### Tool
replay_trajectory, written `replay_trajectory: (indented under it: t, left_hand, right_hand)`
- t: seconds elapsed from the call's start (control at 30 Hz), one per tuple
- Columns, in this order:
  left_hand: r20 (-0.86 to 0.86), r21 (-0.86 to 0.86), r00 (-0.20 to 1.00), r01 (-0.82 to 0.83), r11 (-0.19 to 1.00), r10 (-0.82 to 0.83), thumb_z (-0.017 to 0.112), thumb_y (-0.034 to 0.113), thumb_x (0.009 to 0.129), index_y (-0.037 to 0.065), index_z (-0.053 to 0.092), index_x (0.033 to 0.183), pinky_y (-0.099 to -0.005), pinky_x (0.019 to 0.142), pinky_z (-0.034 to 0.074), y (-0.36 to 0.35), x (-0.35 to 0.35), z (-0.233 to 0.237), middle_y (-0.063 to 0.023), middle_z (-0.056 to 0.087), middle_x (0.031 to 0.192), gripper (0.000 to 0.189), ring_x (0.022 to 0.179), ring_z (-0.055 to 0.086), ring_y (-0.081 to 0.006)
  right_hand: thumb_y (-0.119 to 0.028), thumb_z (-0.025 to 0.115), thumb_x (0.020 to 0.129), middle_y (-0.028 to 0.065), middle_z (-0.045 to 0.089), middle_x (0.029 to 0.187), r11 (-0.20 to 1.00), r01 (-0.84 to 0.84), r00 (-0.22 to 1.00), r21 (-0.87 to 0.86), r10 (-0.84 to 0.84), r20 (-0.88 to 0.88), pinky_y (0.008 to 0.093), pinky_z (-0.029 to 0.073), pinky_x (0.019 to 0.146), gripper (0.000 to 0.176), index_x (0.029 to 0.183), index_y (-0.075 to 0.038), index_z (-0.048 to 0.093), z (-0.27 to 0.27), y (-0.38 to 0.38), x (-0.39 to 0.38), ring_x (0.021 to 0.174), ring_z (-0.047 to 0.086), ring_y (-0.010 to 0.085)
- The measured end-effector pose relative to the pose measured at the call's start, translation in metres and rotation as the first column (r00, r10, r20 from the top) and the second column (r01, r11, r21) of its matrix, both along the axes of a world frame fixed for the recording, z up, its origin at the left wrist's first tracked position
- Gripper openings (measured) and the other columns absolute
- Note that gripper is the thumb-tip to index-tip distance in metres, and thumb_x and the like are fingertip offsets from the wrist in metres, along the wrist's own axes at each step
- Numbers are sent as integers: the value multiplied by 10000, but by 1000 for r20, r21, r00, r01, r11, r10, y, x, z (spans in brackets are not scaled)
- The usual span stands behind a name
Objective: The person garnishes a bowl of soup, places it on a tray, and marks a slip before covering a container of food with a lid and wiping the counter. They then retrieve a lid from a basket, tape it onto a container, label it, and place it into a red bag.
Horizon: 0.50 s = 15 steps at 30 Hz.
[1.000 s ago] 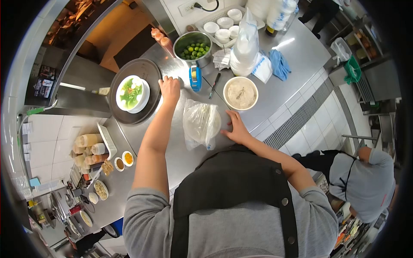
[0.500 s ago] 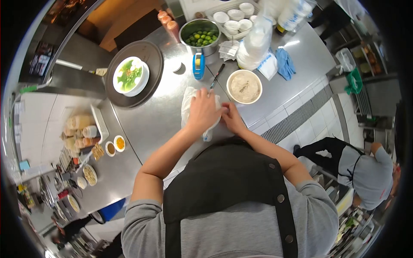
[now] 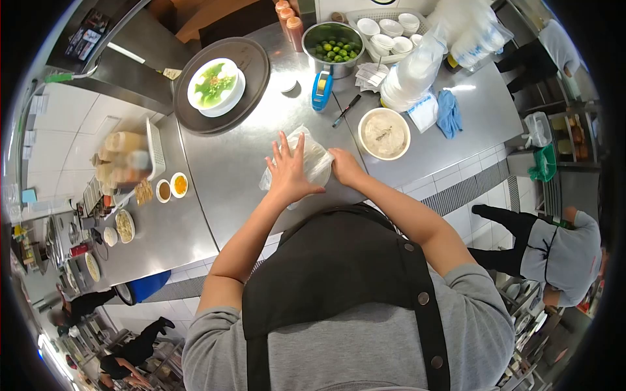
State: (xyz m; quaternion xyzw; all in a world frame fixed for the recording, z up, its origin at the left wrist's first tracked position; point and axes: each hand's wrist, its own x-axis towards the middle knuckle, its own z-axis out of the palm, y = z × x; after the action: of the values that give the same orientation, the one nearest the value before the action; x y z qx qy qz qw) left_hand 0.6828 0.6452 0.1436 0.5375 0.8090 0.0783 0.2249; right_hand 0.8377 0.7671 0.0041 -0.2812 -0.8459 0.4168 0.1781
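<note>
On the steel counter (image 3: 228, 169) in front of me lies a crumpled translucent plastic bag (image 3: 315, 156). My left hand (image 3: 288, 171) is spread over the bag's left part, its fingers stretched apart. At the bag's right edge, my right hand (image 3: 345, 167) has its fingers closed on the plastic. A round tub (image 3: 384, 133) with pale contents stands to the right of that hand. Beyond the bag are a black marker (image 3: 346, 110) and a blue tape dispenser (image 3: 321, 90).
A bowl of green soup (image 3: 216, 86) rests on a round dark tray (image 3: 256, 62) at the back left. Behind are a pot of limes (image 3: 334, 50), sauce bottles (image 3: 295, 32) and stacked plastic containers (image 3: 411, 75). A co-worker (image 3: 561, 251) stands at the right.
My left hand has opened out and moved left over the bag, which is more spread out. My right hand grips its edge. The view has shifted, and the co-worker's legs have moved.
</note>
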Motion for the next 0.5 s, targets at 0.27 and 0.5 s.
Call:
replay_trajectory:
  t: [0.27, 0.5]
  left_hand:
    - [-38, 66, 997, -61, 996, 63, 981, 473, 485, 109, 97, 1623, -748, 1094, 248, 3, -9, -2, -351, 25, 1626, 1486, 1475, 119, -592]
    - [-62, 248, 971, -208, 946, 229, 948, 488, 572, 42, 207, 1590, -651, 1124, 298, 22, -29, -21, -363, 241, 1563, 1336, 1461, 260, -500]
  right_hand:
    - [-116, 564, 985, 95, 652, 748, 673, -142, 881, -726, 421, 217, 335, 527, 685, 181, 1001, 31, 668, 67, 6, 15, 713, 649, 226]
    - [-299, 630, 1010, -4, 599, 825, 271, -183, 952, -945, -193, -239, 266, 477, 674, 220, 980, -81, 650, 86, 21, 9, 746, 542, 78]
